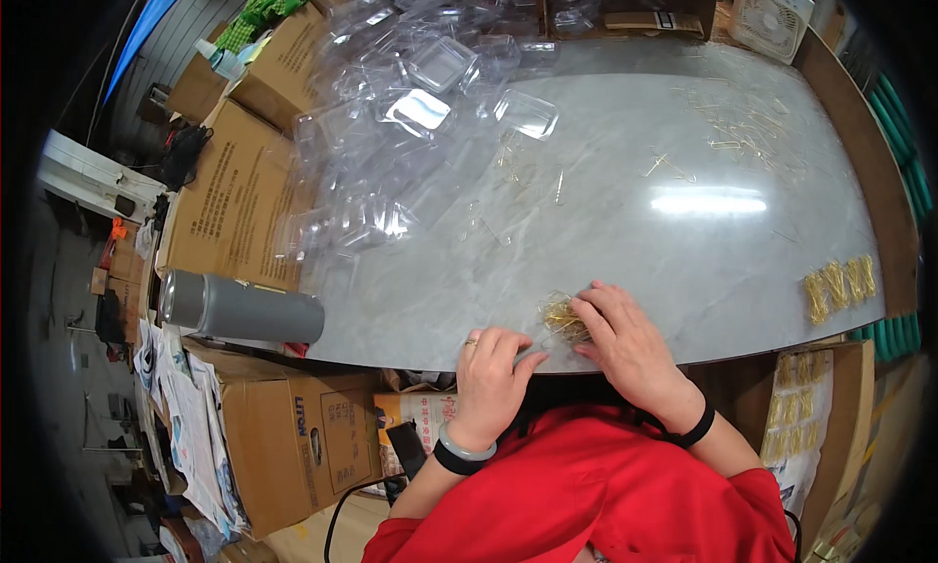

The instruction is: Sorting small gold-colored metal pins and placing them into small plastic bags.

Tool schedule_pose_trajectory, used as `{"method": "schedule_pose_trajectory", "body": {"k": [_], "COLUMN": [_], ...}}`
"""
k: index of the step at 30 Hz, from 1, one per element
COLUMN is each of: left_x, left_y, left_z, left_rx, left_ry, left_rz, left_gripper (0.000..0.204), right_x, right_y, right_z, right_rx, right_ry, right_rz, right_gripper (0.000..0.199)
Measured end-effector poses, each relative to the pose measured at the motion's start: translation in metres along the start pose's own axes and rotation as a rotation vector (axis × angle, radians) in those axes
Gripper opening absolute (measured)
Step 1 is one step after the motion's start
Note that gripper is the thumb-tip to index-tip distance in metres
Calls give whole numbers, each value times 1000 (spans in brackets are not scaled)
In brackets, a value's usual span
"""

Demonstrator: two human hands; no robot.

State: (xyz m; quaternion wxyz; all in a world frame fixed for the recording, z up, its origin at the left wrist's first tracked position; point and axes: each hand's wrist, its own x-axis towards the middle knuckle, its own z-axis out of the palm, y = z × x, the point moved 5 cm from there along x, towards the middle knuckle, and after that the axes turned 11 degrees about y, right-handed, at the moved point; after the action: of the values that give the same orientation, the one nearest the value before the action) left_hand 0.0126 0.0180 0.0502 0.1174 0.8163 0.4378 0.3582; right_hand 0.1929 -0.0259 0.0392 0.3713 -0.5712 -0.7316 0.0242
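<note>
A loose bunch of thin gold wire pieces [561,318] lies on the grey tabletop close to its front edge. My right hand [633,348] curves around the bunch's right side, fingers above and thumb below, gripping part of it. To the left of the bunch, my left hand [489,375] rests at the table edge with bent fingers and its thumb held apart; I see nothing in it. Several neat bundles of gold wire [838,287] stand in a row near the right edge of the table.
Clear plastic boxes [420,108] are heaped at the back left beside cardboard cartons [234,196]. A grey bottle [244,307] lies at the left edge. Loose wire pieces [747,133] are scattered farther back. A white fan [770,23] stands at the far right; below, an open drawer [842,416] holds more bundles.
</note>
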Motion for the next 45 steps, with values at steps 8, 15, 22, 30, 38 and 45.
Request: {"method": "schedule_pose_trajectory", "body": {"k": [8,15,22,30,38,45], "left_x": [19,5,-7,-3,12,20], "left_y": [3,4,-1,14,13,27], "left_z": [30,20,36,43,49,60], "left_rx": [-72,-54,380,291,-65,-101], "left_ry": [40,30,-260,-386,-342,-369], "left_rz": [63,-30,92,210,171,350], "left_gripper": [10,33,84,96,91,73], "right_x": [-3,-6,1,-2,-5,-34], "right_y": [2,6,0,6,14,28], "right_z": [1,-1,6,3,-9,-26], "right_rx": [40,69,-111,-24,256,526], "right_ry": [8,59,-48,-34,-31,132], "right_rz": [14,64,-20,-11,163,405], "right_gripper": [67,70,64,59,67,82]}}
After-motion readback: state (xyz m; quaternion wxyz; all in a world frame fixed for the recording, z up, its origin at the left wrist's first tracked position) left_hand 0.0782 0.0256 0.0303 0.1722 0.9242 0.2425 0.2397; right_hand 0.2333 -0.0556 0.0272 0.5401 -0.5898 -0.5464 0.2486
